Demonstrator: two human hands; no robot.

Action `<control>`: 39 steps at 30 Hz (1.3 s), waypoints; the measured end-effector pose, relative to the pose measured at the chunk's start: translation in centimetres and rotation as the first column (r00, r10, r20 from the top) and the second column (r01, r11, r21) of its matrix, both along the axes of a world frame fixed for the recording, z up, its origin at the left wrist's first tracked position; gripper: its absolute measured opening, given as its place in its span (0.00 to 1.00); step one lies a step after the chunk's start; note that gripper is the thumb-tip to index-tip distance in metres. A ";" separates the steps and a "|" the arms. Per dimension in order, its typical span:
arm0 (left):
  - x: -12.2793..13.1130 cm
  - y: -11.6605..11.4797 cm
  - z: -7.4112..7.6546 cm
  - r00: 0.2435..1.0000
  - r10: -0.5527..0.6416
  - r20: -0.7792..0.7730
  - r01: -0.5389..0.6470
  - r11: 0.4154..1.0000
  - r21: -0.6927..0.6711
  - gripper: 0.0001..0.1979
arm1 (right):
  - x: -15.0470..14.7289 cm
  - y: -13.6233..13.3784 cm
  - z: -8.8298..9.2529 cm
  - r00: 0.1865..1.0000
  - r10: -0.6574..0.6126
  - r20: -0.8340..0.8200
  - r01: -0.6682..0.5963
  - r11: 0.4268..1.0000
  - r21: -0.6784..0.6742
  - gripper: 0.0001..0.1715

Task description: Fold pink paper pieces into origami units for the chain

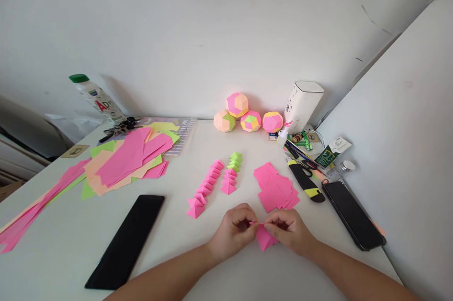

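1 pink pc (265, 238), pinched b/w L hand (233, 229) & R hand (290, 231); grip hides its top edge. Ahead: 1 pink stack (278, 191), sheet ct unclear; 2 folded rows (209, 182) ahead-L; 4 balls (251, 122) beyond. Room b/w L hand & tablet (127, 239); desk (177, 225) edge just past phone (354, 216), R of R hand. Forearms (166, 271) cut off.

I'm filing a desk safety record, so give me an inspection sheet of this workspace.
Surface: pale table, paper pile at left.
Job's things: pink paper piece; pink sheets beyond it; two rows of folded pieces to the left.
Clutter: black-and-yellow tool and phone at right; bottle at far left.
Hands: left hand and right hand both pinch the piece.
Cables: possible thin cord beside white container, unclear.
Surroundings: white wall behind.
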State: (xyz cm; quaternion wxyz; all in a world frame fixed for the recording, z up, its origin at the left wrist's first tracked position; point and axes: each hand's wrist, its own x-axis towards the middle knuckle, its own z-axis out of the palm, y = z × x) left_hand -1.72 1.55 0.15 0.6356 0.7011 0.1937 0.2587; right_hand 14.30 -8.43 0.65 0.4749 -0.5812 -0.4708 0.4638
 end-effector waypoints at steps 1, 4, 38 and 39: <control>0.0 0.0 0.1 1.000 0.013 0.004 -0.013 0.999 -0.033 0.05 | 0.0 0.0 0.1 1.000 -0.004 -0.021 0.004 1.000 -0.010 0.11; -0.1 0.3 0.1 0.998 0.059 0.016 -0.056 0.986 -0.159 0.05 | 0.2 0.1 0.2 0.995 -0.021 -0.096 0.017 0.999 -0.041 0.12; -0.1 0.6 0.4 0.999 0.023 0.035 -0.009 0.935 -0.354 0.14 | -0.3 -0.2 0.5 0.992 -0.087 -0.088 0.085 0.996 -0.034 0.09; -0.1 0.6 0.4 0.999 0.017 0.035 -0.004 0.938 -0.348 0.14 | -0.3 -0.2 0.4 0.993 -0.082 -0.083 0.079 0.996 -0.034 0.09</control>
